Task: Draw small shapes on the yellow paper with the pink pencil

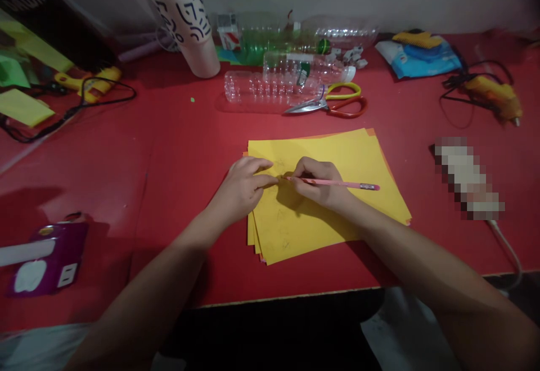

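Note:
A stack of yellow paper (320, 224) lies on the red table, with orange sheets showing at its edges. Faint pencil marks run down the left part of the top sheet. My right hand (320, 182) is closed around a pink pencil (346, 183) with a pink eraser end, its tip touching the paper. On the sheet's left edge rests my left hand (247, 185), fingers stretched out and apart, fingertips close to the pencil tip. Beyond the stack lie scissors (324, 104) with one yellow and one red handle.
Clear plastic bottles (270, 88) lie behind the scissors, beside a white patterned tumbler (189, 22). To the right are a blue wipes pack (417, 58), an orange glue gun (493, 98) and a blurred-out device (468, 179) with a cable. A purple pack (54, 258) sits at left.

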{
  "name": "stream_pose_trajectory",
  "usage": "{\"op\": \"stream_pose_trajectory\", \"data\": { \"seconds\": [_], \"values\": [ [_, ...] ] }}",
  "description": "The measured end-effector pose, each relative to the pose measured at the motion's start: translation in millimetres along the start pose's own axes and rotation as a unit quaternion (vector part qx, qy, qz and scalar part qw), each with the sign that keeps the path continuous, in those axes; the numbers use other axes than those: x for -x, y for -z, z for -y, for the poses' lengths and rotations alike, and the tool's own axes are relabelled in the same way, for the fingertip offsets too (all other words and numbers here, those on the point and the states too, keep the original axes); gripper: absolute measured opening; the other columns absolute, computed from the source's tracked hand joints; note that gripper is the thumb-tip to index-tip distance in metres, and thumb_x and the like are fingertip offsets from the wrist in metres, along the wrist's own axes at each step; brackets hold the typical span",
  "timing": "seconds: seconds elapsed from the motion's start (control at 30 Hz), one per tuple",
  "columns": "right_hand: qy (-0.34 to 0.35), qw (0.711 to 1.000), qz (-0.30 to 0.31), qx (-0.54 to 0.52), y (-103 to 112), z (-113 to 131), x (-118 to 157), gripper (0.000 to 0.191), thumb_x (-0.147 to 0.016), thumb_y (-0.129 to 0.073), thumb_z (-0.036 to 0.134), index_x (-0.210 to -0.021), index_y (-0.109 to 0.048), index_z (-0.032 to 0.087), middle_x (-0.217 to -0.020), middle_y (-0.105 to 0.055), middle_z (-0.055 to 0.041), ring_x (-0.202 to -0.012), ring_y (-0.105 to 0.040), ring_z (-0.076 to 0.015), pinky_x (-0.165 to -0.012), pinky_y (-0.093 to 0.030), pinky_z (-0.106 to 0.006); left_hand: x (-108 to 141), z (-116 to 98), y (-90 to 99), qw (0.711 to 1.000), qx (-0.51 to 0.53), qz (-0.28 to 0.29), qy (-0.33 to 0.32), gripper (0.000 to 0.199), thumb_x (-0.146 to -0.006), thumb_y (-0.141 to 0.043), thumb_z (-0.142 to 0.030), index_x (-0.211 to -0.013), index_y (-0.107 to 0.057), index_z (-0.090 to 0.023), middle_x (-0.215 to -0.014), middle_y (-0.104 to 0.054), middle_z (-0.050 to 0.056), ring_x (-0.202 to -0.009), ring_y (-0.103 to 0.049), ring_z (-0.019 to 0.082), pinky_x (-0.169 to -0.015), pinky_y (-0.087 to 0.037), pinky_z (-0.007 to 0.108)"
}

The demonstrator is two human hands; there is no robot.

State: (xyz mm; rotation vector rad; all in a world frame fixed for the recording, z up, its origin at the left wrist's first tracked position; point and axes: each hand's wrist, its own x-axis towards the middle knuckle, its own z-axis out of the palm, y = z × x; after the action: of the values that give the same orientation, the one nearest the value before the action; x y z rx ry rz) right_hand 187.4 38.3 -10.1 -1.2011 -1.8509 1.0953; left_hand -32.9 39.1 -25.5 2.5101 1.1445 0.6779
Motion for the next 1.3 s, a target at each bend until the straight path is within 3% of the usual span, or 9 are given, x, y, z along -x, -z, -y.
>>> {"op": "stream_pose_trajectory", "data": {
  "seconds": [0.3, 0.43, 0.57, 0.7, 0.83, 1.03, 1.3],
  "values": [
    [0.007, 1.0, -0.009, -0.017, -1.2, -1.1, -1.9, 0.017, -0.078, -0.06, 0.019, -0.066, -0.047, 0.022, -0.055, -0.047, 0.007, -0.051, -0.039, -0.0077, -0.049, -0.027, -0.025, -0.4, 0.2, 0.4, 1.0, -0.007, 0.007, 0.004, 0.039, -0.09, -0.046, -0.007, -0.099, -0.078, -0.026, -0.119, -0.068, 0.007, -0.109, -0.057, 0.025, -0.092, -0.049, 0.043],
    [-0.045, 0.991, -0.054, -0.111, 2.7, -4.3, -5.8, 0.02, -0.084, -0.06, 0.031, -0.069, -0.05, 0.023, -0.056, -0.055, 0.0044, -0.048, -0.045, -0.0093, -0.045, -0.031, -0.024, 0.0, 1.9, 1.4, 1.0, -0.015, -0.001, -0.013, 0.038, -0.089, -0.045, -0.007, -0.101, -0.078, -0.024, -0.12, -0.07, 0.008, -0.109, -0.06, 0.025, -0.093, -0.05, 0.044],
    [-0.093, 0.977, -0.086, -0.17, 10.6, -3.8, -7.5, 0.023, -0.088, -0.056, 0.039, -0.072, -0.047, 0.025, -0.051, -0.054, 0.0058, -0.04, -0.042, -0.0092, -0.041, -0.03, -0.024, -0.1, 3.3, 4.7, 0.999, -0.03, 0.011, -0.016, 0.038, -0.089, -0.043, -0.008, -0.106, -0.075, -0.022, -0.124, -0.07, 0.007, -0.111, -0.062, 0.026, -0.098, -0.048, 0.05],
    [-0.057, 0.99, -0.038, -0.124, 12.9, 2.1, -3.3, 0.011, -0.075, -0.065, 0.024, -0.075, -0.054, 0.022, -0.06, -0.056, 0.005, -0.051, -0.046, -0.0096, -0.047, -0.032, -0.023, -0.3, 3.8, 6.3, 0.999, -0.031, 0.005, -0.007, 0.04, -0.087, -0.042, -0.006, -0.111, -0.072, -0.018, -0.127, -0.069, 0.009, -0.115, -0.061, 0.027, -0.105, -0.044, 0.053],
    [-0.05, 0.994, -0.002, -0.098, 7.0, 3.9, 0.4, 0.009, -0.073, -0.058, 0.017, -0.069, -0.052, 0.021, -0.059, -0.051, 0.0056, -0.052, -0.039, -0.0084, -0.048, -0.028, -0.024, -0.1, 4.9, 4.3, 0.999, -0.029, -0.028, -0.007, 0.034, -0.089, -0.045, -0.01, -0.101, -0.075, -0.021, -0.122, -0.07, 0.008, -0.112, -0.062, 0.026, -0.1, -0.047, 0.05],
    [-0.034, 0.996, 0.008, -0.076, 2.7, 1.4, -0.7, 0.01, -0.072, -0.055, 0.016, -0.066, -0.049, 0.022, -0.056, -0.049, 0.0065, -0.051, -0.038, -0.0084, -0.049, -0.028, -0.025, -0.6, 4.4, 2.4, 1.0, -0.012, -0.013, -0.004, 0.035, -0.088, -0.046, -0.009, -0.093, -0.076, -0.025, -0.113, -0.07, 0.006, -0.106, -0.061, 0.024, -0.094, -0.049, 0.045],
    [-0.033, 0.997, 0.032, -0.068, 3.6, -2.1, 0.3, 0.01, -0.073, -0.056, 0.016, -0.067, -0.05, 0.022, -0.058, -0.053, 0.0052, -0.053, -0.042, -0.0089, -0.05, -0.029, -0.025, -0.6, 3.4, 4.1, 1.0, -0.004, -0.004, -0.011, 0.034, -0.09, -0.045, -0.008, -0.094, -0.076, -0.021, -0.114, -0.068, 0.009, -0.105, -0.06, 0.025, -0.093, -0.049, 0.044]
  ]
}}
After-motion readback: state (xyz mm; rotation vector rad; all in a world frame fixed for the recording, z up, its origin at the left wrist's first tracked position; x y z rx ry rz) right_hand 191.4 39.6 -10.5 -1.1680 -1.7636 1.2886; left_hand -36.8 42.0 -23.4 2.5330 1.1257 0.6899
